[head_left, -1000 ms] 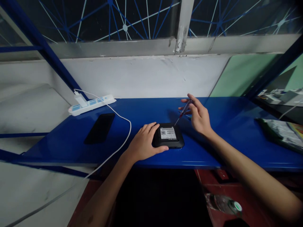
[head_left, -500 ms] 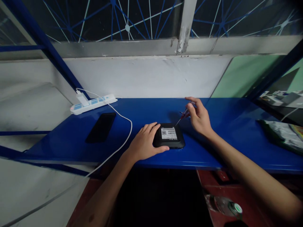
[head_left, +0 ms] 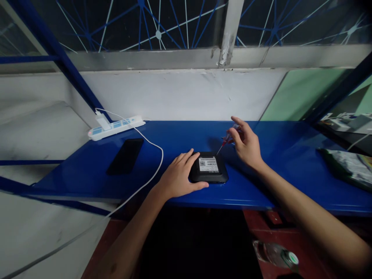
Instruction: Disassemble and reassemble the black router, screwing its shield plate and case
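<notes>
Blue paint covers the big table (head_left: 186,135) I am working at. Near its back left lies a white strip (head_left: 113,128), and a long cord (head_left: 162,153) loops from there toward me. Far to the right is a bag (head_left: 345,164).

My two hands are apart, and each one has hold of something. My left hand (head_left: 180,176) is clamped on the left side of the box (head_left: 222,174), fingers on its back corner and thumb along its front edge. My right hand (head_left: 247,145) pinches a thin tool (head_left: 223,144), with one finger poking up.

A black phone (head_left: 125,155) lies flat on the left, well apart from the box. The box lies flat right in front of me.

Just now my right fingers have shifted a little round the tool. Its tip is at the same back right corner, and the box has not slid. I think that means the work is at that one spot. The tip is too small to tell what it touches. A white label (head_left: 209,164) faces up.
</notes>
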Demonstrator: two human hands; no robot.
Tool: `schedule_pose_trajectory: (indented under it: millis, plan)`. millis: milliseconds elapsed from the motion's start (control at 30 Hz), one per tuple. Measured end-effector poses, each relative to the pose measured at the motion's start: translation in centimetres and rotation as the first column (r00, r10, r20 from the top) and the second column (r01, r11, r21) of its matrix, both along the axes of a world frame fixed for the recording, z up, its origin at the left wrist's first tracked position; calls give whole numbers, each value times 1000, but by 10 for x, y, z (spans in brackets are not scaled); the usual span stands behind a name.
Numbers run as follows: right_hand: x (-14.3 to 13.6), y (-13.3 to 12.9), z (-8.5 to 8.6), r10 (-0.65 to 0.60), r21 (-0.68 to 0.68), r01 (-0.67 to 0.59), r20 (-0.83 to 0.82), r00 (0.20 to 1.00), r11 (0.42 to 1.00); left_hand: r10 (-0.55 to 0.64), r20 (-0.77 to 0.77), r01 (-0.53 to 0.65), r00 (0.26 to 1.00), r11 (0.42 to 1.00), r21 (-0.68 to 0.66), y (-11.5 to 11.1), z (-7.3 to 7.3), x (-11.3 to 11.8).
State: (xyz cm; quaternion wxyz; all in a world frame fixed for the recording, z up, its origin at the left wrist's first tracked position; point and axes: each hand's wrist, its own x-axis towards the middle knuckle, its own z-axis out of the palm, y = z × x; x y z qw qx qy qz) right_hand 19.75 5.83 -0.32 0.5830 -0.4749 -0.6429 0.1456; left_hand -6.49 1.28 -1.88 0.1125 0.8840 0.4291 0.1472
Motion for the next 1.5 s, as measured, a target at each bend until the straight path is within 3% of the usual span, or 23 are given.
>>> schedule_pose_trajectory:
  millis: [133, 367, 667, 1000, 1500]
  plan:
    - [1, -1, 3, -59, 21, 58, 71, 996, 998, -18, 1, 18, 1000, 1000, 10, 0, -1, 0]
    - [-1, 0, -5, 106, -44, -107, -35, 994, 993, 5, 11, -4, 1000, 1000, -2, -1, 1, 1]
    - [-2, 2, -7, -5, 68, 7, -31, 1000, 998, 9, 35, -9, 999, 1000, -2, 3, -2, -1]
    - [-10, -9, -2, 94, 21, -95, 8, 995, 995, 100, 24, -102, 995, 993, 66, 6, -9, -1]
    - [-16, -15, 0, 178, 13, -178, -60, 982, 984, 90, 43, -94, 995, 990, 101, 7, -10, 0]
